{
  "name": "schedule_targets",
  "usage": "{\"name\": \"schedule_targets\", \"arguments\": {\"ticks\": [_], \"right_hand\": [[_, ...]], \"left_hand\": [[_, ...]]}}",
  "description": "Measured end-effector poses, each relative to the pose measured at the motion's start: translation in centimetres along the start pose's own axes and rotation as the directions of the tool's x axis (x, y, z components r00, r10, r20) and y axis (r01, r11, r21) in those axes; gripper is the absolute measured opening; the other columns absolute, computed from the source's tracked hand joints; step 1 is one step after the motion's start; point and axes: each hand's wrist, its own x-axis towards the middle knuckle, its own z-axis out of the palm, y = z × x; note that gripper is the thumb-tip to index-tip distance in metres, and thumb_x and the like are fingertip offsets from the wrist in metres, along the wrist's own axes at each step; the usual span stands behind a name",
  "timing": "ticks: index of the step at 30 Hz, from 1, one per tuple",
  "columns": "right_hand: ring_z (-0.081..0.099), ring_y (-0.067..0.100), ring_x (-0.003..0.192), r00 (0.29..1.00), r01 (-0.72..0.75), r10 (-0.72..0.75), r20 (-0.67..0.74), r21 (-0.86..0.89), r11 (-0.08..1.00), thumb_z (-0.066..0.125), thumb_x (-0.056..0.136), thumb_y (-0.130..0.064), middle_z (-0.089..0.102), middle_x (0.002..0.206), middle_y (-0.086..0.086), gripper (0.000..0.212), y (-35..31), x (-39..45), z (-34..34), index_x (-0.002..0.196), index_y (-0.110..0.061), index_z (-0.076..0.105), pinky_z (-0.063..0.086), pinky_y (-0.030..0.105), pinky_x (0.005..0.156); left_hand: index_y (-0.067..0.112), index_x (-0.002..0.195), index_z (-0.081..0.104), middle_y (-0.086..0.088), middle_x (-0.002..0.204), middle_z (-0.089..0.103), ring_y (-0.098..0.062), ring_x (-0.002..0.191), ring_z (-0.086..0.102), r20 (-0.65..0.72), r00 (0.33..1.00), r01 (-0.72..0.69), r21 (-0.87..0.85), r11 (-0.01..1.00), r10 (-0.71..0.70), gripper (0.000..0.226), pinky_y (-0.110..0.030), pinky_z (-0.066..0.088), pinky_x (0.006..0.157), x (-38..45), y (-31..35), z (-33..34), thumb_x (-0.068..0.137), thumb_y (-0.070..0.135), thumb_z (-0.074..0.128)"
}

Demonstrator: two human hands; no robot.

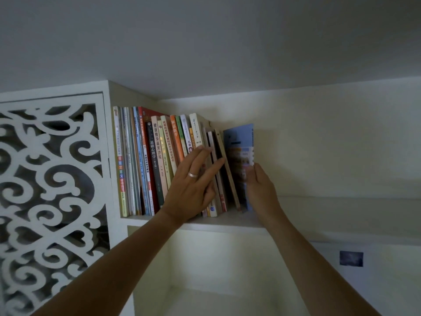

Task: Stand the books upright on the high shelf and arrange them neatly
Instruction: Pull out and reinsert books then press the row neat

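Observation:
Several books [157, 160] stand upright in a row at the left end of the high white shelf [227, 224], leaning slightly left. My left hand [193, 183], with a ring on one finger, presses its straight fingers against the spines of the thin books at the row's right end. A blue-covered book [239, 144] stands at the very end, cover facing out. My right hand [262, 190] holds that book by its outer edge, fingers on the cover and the thumb behind it.
A white carved lattice panel [50, 179] borders the shelf on the left. To the right of the books the shelf board [341, 208] runs on. A lower white compartment [216, 281] opens under the shelf. The ceiling [205, 42] sits close above.

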Motion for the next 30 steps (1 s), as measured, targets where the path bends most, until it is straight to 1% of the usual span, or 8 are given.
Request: {"name": "schedule_targets", "arguments": {"ticks": [2, 4, 8, 11, 15, 22, 26, 30], "right_hand": [[0.059, 0.014, 0.073, 0.998, 0.044, -0.049, -0.035, -0.135, 0.990, 0.041, 0.108, -0.016, 0.064, 0.090, 0.000, 0.014, 0.0, -0.2, -0.3, 0.111, -0.012, 0.054, 0.038, 0.005, 0.055], [0.064, 0.023, 0.089, 0.997, 0.078, -0.078, 0.008, -0.216, 0.973, 0.047, 0.103, -0.005, 0.067, 0.106, 0.006, 0.027, -0.2, -0.5, -0.5, 0.129, -0.010, 0.053, 0.035, 0.000, 0.056], [0.068, 0.027, 0.103, 0.990, 0.084, -0.113, -0.085, -0.283, 0.956, 0.054, 0.101, -0.013, 0.071, 0.118, 0.007, 0.045, -0.5, -1.0, -0.3, 0.145, -0.018, 0.049, 0.038, 0.015, 0.073], [0.070, 0.024, 0.102, 0.979, 0.018, -0.081, -0.187, -0.315, 0.949, 0.056, 0.100, -0.016, 0.071, 0.118, 0.005, 0.051, -0.3, -0.9, -0.3, 0.149, -0.025, 0.044, 0.045, 0.023, 0.076], [0.068, 0.026, 0.108, 0.967, -0.048, -0.032, -0.254, -0.299, 0.953, 0.056, 0.099, -0.010, 0.069, 0.126, 0.005, 0.057, 0.1, -0.7, -0.5, 0.151, -0.028, 0.042, 0.051, 0.027, 0.077], [0.068, 0.028, 0.102, 0.912, -0.082, 0.055, -0.406, -0.050, 0.995, 0.049, 0.100, -0.003, 0.070, 0.113, 0.009, 0.033, 0.5, -0.3, -1.2, 0.129, -0.012, 0.061, 0.041, 0.016, 0.068], [0.066, 0.035, 0.102, 0.834, -0.093, 0.137, -0.534, 0.109, 0.990, 0.043, 0.104, -0.008, 0.070, 0.115, 0.015, 0.029, 0.2, 0.1, -1.8, 0.126, -0.009, 0.061, 0.032, 0.023, 0.070], [0.063, 0.032, 0.109, 0.785, 0.004, 0.135, -0.604, 0.223, 0.975, 0.042, 0.105, -0.010, 0.068, 0.124, 0.014, 0.031, 0.1, 1.0, -4.1, 0.129, -0.009, 0.060, 0.033, 0.020, 0.075]], "left_hand": [[0.015, 0.154, 0.041, -0.020, 0.162, 0.032, -0.036, 0.154, 0.026, 0.055, 0.996, -0.068, 0.047, 0.997, 0.066, 0.062, -0.055, 0.022, 0.126, 0.2, 0.1, -0.2, 0.093, 0.020, 0.048], [0.015, 0.158, 0.038, -0.017, 0.167, 0.027, -0.032, 0.158, 0.019, 0.136, 0.978, -0.168, 0.077, 0.983, 0.157, 0.066, -0.052, 0.014, 0.129, 0.4, 0.3, -0.4, 0.093, 0.021, 0.049], [0.017, 0.161, 0.031, -0.011, 0.170, 0.020, -0.028, 0.159, 0.013, 0.257, 0.923, -0.323, 0.108, 0.940, 0.287, 0.074, -0.049, 0.004, 0.130, 1.6, 1.6, -0.9, 0.092, 0.024, 0.059], [0.021, 0.152, 0.047, -0.010, 0.163, 0.039, -0.029, 0.158, 0.020, 0.391, 0.896, -0.307, 0.195, 0.932, 0.213, 0.070, -0.055, -0.003, 0.128, 3.9, 3.1, -0.6, 0.086, 0.026, 0.071], [0.027, 0.135, 0.065, -0.002, 0.145, 0.061, -0.030, 0.154, 0.030, 0.637, 0.768, -0.398, 0.388, 0.831, 0.070, 0.037, -0.063, -0.015, 0.122, 6.8, 4.3, 0.1, 0.098, 0.028, 0.057], [0.016, 0.124, 0.068, -0.009, 0.125, 0.071, -0.029, 0.127, 0.058, 0.655, 0.753, -0.409, 0.384, 0.827, 0.068, 0.026, -0.050, 0.031, 0.120, 8.2, 4.5, 0.1, 0.100, 0.022, 0.061], [0.016, 0.120, 0.069, -0.009, 0.117, 0.074, -0.028, 0.117, 0.065, 0.574, 0.812, -0.363, 0.355, 0.862, 0.105, 0.025, -0.047, 0.043, 0.111, 9.4, 5.3, 0.0, 0.096, 0.022, 0.067], [0.014, 0.095, 0.073, -0.010, 0.087, 0.076, -0.029, 0.086, 0.071, 0.438, 0.893, -0.277, 0.355, 0.893, 0.102, 0.012, -0.043, 0.054, 0.091, 11.2, 6.5, -0.3, 0.083, 0.017, 0.077]]}}
